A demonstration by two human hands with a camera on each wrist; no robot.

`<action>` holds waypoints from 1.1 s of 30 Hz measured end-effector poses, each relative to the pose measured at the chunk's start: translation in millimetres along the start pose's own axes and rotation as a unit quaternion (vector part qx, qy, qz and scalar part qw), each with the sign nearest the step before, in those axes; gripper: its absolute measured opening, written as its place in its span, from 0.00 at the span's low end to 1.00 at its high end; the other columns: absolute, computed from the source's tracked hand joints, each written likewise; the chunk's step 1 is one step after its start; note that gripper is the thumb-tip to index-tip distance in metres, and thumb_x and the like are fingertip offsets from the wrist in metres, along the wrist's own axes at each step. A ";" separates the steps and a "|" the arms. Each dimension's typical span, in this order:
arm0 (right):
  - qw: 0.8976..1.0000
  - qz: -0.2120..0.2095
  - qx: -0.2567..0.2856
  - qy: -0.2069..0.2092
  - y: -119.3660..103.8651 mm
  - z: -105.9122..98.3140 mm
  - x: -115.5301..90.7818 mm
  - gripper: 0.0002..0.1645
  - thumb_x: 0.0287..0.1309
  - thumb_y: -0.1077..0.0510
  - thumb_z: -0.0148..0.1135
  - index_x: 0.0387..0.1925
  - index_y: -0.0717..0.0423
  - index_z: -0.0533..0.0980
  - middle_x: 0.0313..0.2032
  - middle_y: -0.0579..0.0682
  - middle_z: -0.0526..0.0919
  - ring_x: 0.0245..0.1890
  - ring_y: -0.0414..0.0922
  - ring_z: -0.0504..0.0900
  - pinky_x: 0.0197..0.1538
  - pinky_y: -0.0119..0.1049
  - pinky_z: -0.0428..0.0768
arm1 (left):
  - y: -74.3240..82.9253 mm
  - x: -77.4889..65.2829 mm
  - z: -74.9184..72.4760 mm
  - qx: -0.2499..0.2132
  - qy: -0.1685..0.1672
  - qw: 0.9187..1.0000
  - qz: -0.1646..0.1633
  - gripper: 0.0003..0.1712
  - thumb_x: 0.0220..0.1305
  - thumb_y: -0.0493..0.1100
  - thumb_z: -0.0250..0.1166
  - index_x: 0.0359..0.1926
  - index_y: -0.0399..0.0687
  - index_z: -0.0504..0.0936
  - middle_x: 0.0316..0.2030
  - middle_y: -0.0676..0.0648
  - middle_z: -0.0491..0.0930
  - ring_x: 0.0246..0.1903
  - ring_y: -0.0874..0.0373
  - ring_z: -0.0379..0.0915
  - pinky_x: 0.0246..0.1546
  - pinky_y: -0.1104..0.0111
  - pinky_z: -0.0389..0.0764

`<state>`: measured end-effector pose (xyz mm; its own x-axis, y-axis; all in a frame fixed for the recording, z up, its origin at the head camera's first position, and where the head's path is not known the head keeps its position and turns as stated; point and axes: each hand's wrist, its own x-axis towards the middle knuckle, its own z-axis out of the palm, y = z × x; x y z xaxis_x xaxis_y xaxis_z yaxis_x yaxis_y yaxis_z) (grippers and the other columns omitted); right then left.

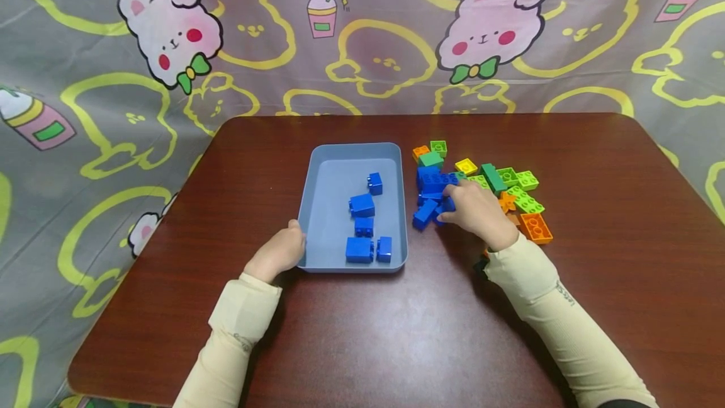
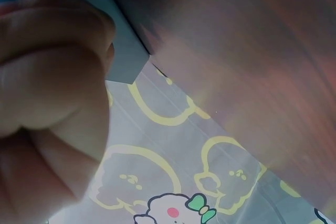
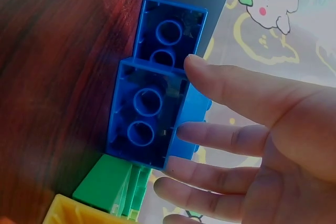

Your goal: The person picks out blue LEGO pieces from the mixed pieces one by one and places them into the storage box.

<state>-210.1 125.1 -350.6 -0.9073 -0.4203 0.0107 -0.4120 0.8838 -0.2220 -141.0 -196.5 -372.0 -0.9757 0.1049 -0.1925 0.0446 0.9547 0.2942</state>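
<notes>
A grey-blue tray [image 1: 325, 206] lies on the table with several blue toy bricks [image 1: 361, 206] inside, mostly in its right half. My left hand [image 1: 279, 249] grips the tray's left rim near the front corner. The left wrist view shows this hand curled beside the tray's wall [image 2: 128, 59]. To the right of the tray, my right hand [image 1: 478, 211] reaches into a cluster of blue bricks [image 1: 438, 181]. Close up in the right wrist view, its fairly straight fingers [image 3: 220, 174] lie against or just beside a blue brick [image 3: 152, 111] whose hollow underside shows.
Right of the blue bricks lie loose green bricks [image 1: 494, 179], lime bricks [image 1: 525, 199], orange bricks [image 1: 535, 228] and a yellow brick [image 1: 466, 166]. A dark brown table [image 1: 362, 345] carries everything. A patterned cloth [image 1: 391, 11] hangs behind it.
</notes>
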 end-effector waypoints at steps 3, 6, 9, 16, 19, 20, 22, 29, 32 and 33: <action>1.000 0.002 0.007 0.000 -0.3 0.0 0.4 0.28 0.43 0.52 0.70 0.43 0.68 0.75 0.37 0.62 0.76 0.35 0.55 0.73 0.35 0.47 0.74 | -0.1 -0.5 -0.7 -0.001 0.003 1.000 0.002 0.13 0.65 0.35 0.43 0.40 0.22 0.60 0.27 0.29 0.75 0.32 0.43 0.75 0.35 0.54 0.73; 1.000 0.001 0.013 0.000 -0.3 0.5 0.6 0.28 0.43 0.53 0.70 0.43 0.68 0.75 0.37 0.62 0.76 0.35 0.55 0.72 0.35 0.47 0.74 | 0.3 -0.8 -1.2 0.003 0.007 1.000 0.004 0.13 0.65 0.34 0.44 0.40 0.22 0.60 0.26 0.29 0.75 0.31 0.43 0.75 0.35 0.54 0.73; 1.000 0.003 0.019 0.001 0.4 1.8 -0.2 0.27 0.43 0.53 0.69 0.42 0.68 0.75 0.36 0.61 0.76 0.35 0.54 0.72 0.34 0.46 0.75 | 1.0 -0.3 -0.7 0.003 0.006 1.000 0.005 0.14 0.65 0.35 0.43 0.40 0.21 0.60 0.26 0.29 0.75 0.31 0.43 0.75 0.35 0.55 0.73; 0.999 0.010 0.036 -0.011 0.5 4.3 -2.4 0.26 0.43 0.55 0.70 0.41 0.68 0.75 0.35 0.61 0.76 0.33 0.53 0.73 0.34 0.45 0.75 | 1.4 -1.5 2.7 0.004 -0.007 1.000 -0.008 0.15 0.65 0.36 0.43 0.41 0.21 0.60 0.26 0.31 0.75 0.31 0.45 0.74 0.35 0.56 0.73; 0.999 0.013 0.037 -0.017 -0.4 3.9 -1.7 0.23 0.43 0.56 0.70 0.39 0.68 0.76 0.33 0.60 0.75 0.32 0.52 0.72 0.34 0.44 0.75 | 0.7 -2.0 3.5 0.003 -0.002 1.000 -0.005 0.15 0.65 0.35 0.43 0.41 0.21 0.60 0.25 0.32 0.74 0.29 0.46 0.74 0.34 0.56 0.73; 0.999 0.014 0.037 -0.019 -0.6 3.8 -1.4 0.23 0.42 0.56 0.70 0.38 0.68 0.76 0.33 0.60 0.75 0.31 0.52 0.72 0.33 0.44 0.75 | 0.6 -2.2 3.6 0.003 -0.001 1.000 -0.003 0.14 0.65 0.35 0.43 0.41 0.21 0.60 0.25 0.32 0.74 0.29 0.46 0.74 0.34 0.56 0.73; 0.999 0.017 0.037 -0.022 -0.7 3.8 -1.1 0.22 0.42 0.57 0.70 0.37 0.68 0.76 0.32 0.60 0.75 0.30 0.51 0.72 0.33 0.43 0.75 | 0.6 -2.6 3.8 0.000 -0.001 1.000 -0.001 0.14 0.65 0.35 0.43 0.41 0.21 0.60 0.24 0.32 0.74 0.29 0.46 0.73 0.34 0.56 0.73; 0.998 0.018 0.047 -0.034 -0.7 2.8 -1.3 0.20 0.43 0.58 0.69 0.37 0.67 0.77 0.32 0.59 0.75 0.31 0.51 0.72 0.34 0.43 0.75 | 0.8 -3.3 3.3 0.006 -0.006 1.000 -0.010 0.15 0.65 0.35 0.43 0.42 0.21 0.59 0.25 0.32 0.74 0.31 0.45 0.74 0.35 0.56 0.73; 0.998 0.017 0.052 -0.033 -0.6 0.6 -1.2 0.19 0.43 0.59 0.69 0.37 0.66 0.77 0.33 0.59 0.76 0.32 0.51 0.72 0.34 0.43 0.75 | 0.8 -2.5 1.8 0.010 -0.003 1.000 -0.009 0.14 0.65 0.35 0.44 0.41 0.21 0.59 0.25 0.32 0.74 0.31 0.45 0.74 0.35 0.56 0.73; 0.998 0.017 0.054 -0.034 -0.7 -0.5 -0.9 0.19 0.43 0.59 0.69 0.37 0.66 0.77 0.33 0.59 0.76 0.32 0.51 0.72 0.34 0.43 0.75 | 1.2 -2.2 1.0 0.010 -0.001 1.000 -0.008 0.14 0.65 0.36 0.44 0.41 0.22 0.59 0.25 0.32 0.74 0.31 0.45 0.74 0.35 0.56 0.73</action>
<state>-209.0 125.0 -349.9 -0.9116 -0.4060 -0.0638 -0.3657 0.8722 -0.3249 -138.5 -195.3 -372.1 -0.9757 0.0904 -0.1998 0.0335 0.9619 0.2715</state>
